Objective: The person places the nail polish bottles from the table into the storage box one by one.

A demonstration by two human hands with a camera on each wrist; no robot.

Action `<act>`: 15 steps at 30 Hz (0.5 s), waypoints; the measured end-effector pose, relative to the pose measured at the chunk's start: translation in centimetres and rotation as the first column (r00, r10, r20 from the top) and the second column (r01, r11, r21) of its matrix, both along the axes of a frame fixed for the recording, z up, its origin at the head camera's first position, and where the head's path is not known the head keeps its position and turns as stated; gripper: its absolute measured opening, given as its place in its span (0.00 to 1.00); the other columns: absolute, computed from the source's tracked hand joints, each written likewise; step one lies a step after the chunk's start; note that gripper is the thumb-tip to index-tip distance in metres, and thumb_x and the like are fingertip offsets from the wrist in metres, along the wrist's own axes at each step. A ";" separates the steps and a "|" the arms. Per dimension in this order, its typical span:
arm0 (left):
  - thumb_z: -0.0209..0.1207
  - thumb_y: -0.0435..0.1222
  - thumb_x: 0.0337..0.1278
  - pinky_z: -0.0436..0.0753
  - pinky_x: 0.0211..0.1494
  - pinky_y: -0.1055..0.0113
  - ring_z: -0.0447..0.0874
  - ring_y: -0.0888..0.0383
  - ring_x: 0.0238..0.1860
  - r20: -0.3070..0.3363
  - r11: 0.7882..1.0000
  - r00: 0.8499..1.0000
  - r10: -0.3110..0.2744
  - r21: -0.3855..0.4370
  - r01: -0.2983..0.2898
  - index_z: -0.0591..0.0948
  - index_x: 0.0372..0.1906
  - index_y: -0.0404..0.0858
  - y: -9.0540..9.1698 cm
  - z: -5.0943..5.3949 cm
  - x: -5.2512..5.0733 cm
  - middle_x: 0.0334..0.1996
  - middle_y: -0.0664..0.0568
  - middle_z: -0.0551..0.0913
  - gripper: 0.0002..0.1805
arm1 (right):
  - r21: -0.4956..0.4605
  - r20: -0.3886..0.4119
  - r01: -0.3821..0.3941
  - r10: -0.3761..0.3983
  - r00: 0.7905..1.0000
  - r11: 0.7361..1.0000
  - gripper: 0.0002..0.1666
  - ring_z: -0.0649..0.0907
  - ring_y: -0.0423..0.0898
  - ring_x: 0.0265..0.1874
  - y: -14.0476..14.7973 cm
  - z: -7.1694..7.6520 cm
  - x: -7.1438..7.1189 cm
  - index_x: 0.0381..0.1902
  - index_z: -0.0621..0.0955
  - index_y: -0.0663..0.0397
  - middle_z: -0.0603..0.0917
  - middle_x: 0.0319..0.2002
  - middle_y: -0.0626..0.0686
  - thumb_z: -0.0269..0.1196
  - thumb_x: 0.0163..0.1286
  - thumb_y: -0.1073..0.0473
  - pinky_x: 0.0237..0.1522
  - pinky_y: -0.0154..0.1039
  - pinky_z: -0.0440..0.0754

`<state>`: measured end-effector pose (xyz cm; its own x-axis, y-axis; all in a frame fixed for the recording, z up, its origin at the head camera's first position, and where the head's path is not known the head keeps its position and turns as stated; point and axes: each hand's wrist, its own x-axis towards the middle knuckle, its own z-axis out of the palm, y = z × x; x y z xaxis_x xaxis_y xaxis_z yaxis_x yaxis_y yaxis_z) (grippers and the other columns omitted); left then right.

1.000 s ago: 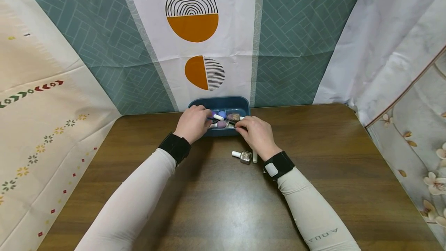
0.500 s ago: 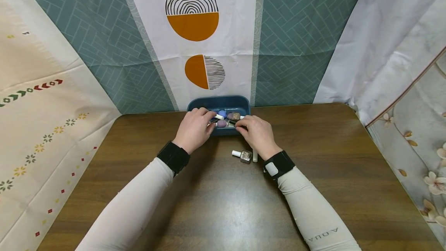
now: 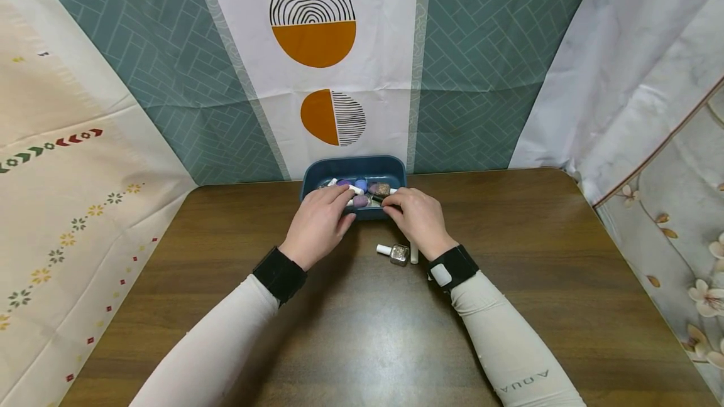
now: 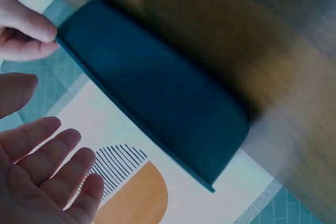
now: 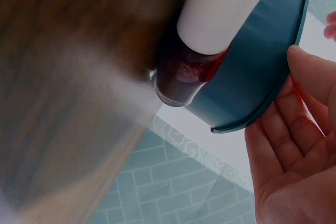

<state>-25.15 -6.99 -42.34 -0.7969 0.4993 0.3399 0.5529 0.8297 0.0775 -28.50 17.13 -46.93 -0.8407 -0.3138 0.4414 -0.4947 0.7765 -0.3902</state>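
Note:
A blue plastic bin (image 3: 390, 166) at the table's back edge holds several nail polish bottles, among them a mauve one (image 3: 360, 201) and a glittery one (image 3: 383, 189). My left hand (image 3: 319, 222) hovers over the bin's front left side; in the left wrist view its fingers (image 4: 63, 148) are loosely bent, with nothing held. My right hand (image 3: 420, 218) grips the bin's rim at the front right corner, thumb (image 5: 310, 66) outside. On the table lie a glitter nail polish bottle (image 3: 399, 255) and, partly behind my right hand, a dark red, white-capped nail polish bottle (image 5: 184, 74).
The wooden table (image 3: 339, 344) extends in front of the bin and to both sides. Directly behind the bin hangs a patterned cloth (image 3: 384, 112). Pale cloths hang along the left (image 3: 102, 206) and right (image 3: 622, 80) sides.
My left hand has drawn back toward the front left of the bin and its thumb has spread from the fingers, uncovering more bottles. The right hand stays at the rim.

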 end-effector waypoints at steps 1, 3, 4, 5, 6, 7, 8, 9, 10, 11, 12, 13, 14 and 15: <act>0.71 0.40 0.75 0.72 0.79 0.45 0.80 0.42 0.72 -0.002 1.000 1.000 -0.007 0.004 0.007 0.82 0.72 0.33 0.0 -0.1 0.3 0.70 0.40 0.83 0.27 | 0.000 -0.001 -0.001 0.001 1.000 1.000 0.05 0.89 0.48 0.47 0.0 0.0 0.0 0.46 0.95 0.46 0.92 0.45 0.46 0.76 0.76 0.55 0.46 0.51 0.86; 0.71 0.40 0.75 0.73 0.78 0.46 0.80 0.42 0.71 -0.012 0.999 1.000 -0.028 0.016 0.028 0.82 0.72 0.33 0.2 -0.4 0.8 0.69 0.40 0.83 0.28 | 0.002 -0.002 -0.002 0.002 1.000 1.000 0.05 0.89 0.48 0.47 0.0 0.0 0.0 0.46 0.95 0.46 0.92 0.45 0.46 0.76 0.76 0.55 0.46 0.51 0.87; 0.72 0.39 0.75 0.74 0.78 0.46 0.81 0.42 0.70 -0.017 0.999 0.999 -0.038 0.020 0.038 0.82 0.72 0.33 0.2 -0.6 1.1 0.68 0.40 0.84 0.28 | 0.003 -0.003 -0.001 0.001 1.000 1.000 0.05 0.89 0.48 0.47 0.0 0.0 0.0 0.46 0.95 0.46 0.92 0.45 0.46 0.76 0.76 0.55 0.46 0.51 0.87; 0.72 0.39 0.74 0.74 0.77 0.46 0.81 0.42 0.69 -0.022 0.998 0.999 -0.048 0.026 0.049 0.82 0.72 0.33 0.3 -0.8 1.4 0.67 0.40 0.84 0.28 | 0.005 -0.002 0.000 0.000 1.000 1.000 0.05 0.89 0.48 0.47 0.0 0.0 0.1 0.46 0.95 0.46 0.92 0.45 0.46 0.75 0.76 0.55 0.46 0.51 0.87; 0.72 0.39 0.74 0.75 0.77 0.47 0.81 0.42 0.68 -0.028 0.998 0.998 -0.058 0.028 0.059 0.82 0.71 0.33 0.4 -1.0 1.7 0.67 0.40 0.85 0.28 | 0.007 0.000 0.001 -0.001 1.000 1.000 0.05 0.89 0.48 0.47 0.0 0.0 0.1 0.46 0.95 0.46 0.92 0.45 0.46 0.75 0.76 0.55 0.46 0.51 0.87; 0.72 0.40 0.74 0.75 0.76 0.47 0.82 0.43 0.68 -0.031 0.998 0.997 -0.064 0.028 0.065 0.83 0.71 0.33 0.4 -1.3 1.9 0.66 0.40 0.85 0.27 | 0.007 0.001 0.002 -0.002 1.000 1.000 0.05 0.89 0.48 0.47 0.0 0.0 0.1 0.46 0.95 0.46 0.92 0.44 0.46 0.75 0.76 0.55 0.46 0.51 0.87; 0.73 0.40 0.73 0.76 0.76 0.47 0.82 0.43 0.67 -0.037 0.997 0.997 -0.070 0.028 0.071 0.83 0.70 0.32 0.5 -1.5 2.1 0.65 0.40 0.85 0.27 | 0.008 0.002 0.002 -0.002 1.000 1.000 0.05 0.89 0.48 0.47 0.0 0.0 0.1 0.46 0.95 0.46 0.92 0.44 0.46 0.75 0.76 0.55 0.46 0.51 0.87; 0.73 0.40 0.73 0.77 0.75 0.47 0.82 0.43 0.67 -0.042 0.997 0.996 -0.075 0.025 0.076 0.83 0.69 0.32 0.6 -1.7 2.3 0.64 0.40 0.85 0.27 | 0.007 0.003 0.002 -0.002 1.000 1.000 0.05 0.89 0.48 0.47 0.0 0.0 0.1 0.46 0.95 0.46 0.92 0.44 0.46 0.75 0.77 0.55 0.46 0.51 0.87; 0.73 0.40 0.73 0.77 0.74 0.47 0.82 0.43 0.66 -0.045 0.997 0.996 -0.078 0.023 0.079 0.83 0.69 0.32 0.6 -1.9 2.5 0.64 0.40 0.86 0.26 | 0.008 0.004 0.003 -0.003 1.000 1.000 0.05 0.89 0.48 0.47 0.0 0.0 0.1 0.46 0.95 0.46 0.92 0.44 0.46 0.75 0.77 0.55 0.45 0.51 0.86; 0.73 0.40 0.72 0.77 0.74 0.48 0.82 0.43 0.66 -0.047 0.996 0.996 -0.081 0.023 0.082 0.84 0.68 0.32 0.7 -2.0 2.7 0.63 0.40 0.86 0.26 | 0.007 0.004 0.002 -0.003 1.000 1.000 0.05 0.89 0.48 0.47 0.0 0.0 0.1 0.46 0.95 0.46 0.92 0.44 0.46 0.75 0.77 0.55 0.45 0.51 0.86; 0.74 0.40 0.72 0.78 0.73 0.48 0.83 0.43 0.66 -0.049 0.996 0.995 -0.083 0.021 0.084 0.84 0.68 0.32 0.8 -2.1 2.9 0.63 0.40 0.86 0.26 | 0.006 0.003 0.002 -0.002 1.000 1.000 0.05 0.89 0.48 0.47 0.0 0.1 0.1 0.46 0.95 0.46 0.92 0.44 0.46 0.75 0.77 0.55 0.45 0.51 0.86; 0.74 0.39 0.71 0.78 0.73 0.48 0.83 0.43 0.65 -0.048 0.996 0.995 -0.084 0.022 0.085 0.84 0.68 0.33 0.8 -2.3 3.0 0.62 0.40 0.86 0.26 | 0.006 0.003 0.002 -0.002 1.000 1.000 0.05 0.88 0.48 0.46 0.0 0.1 0.1 0.46 0.95 0.46 0.92 0.44 0.46 0.75 0.77 0.55 0.45 0.51 0.86; 0.74 0.39 0.71 0.78 0.73 0.48 0.83 0.43 0.65 -0.046 0.996 0.995 -0.085 0.022 0.086 0.84 0.68 0.33 0.9 -2.3 3.1 0.61 0.41 0.86 0.26 | 0.006 0.003 0.002 -0.002 1.000 1.000 0.05 0.88 0.48 0.46 0.0 0.1 0.1 0.46 0.95 0.46 0.92 0.44 0.46 0.75 0.77 0.55 0.45 0.51 0.86; 0.74 0.39 0.71 0.78 0.73 0.48 0.83 0.44 0.64 -0.044 0.996 0.995 -0.086 0.022 0.087 0.84 0.68 0.33 0.9 -2.4 3.3 0.61 0.41 0.86 0.26 | 0.007 0.004 0.002 -0.002 1.000 1.000 0.05 0.88 0.48 0.46 0.0 0.1 0.1 0.46 0.95 0.46 0.92 0.43 0.46 0.75 0.77 0.55 0.45 0.51 0.86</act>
<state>-21.89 -6.10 -44.76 -0.7357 0.5571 0.3851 0.6255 0.7769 0.0712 -28.36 17.13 -46.85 -0.8428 -0.3156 0.4360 -0.4920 0.7800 -0.3866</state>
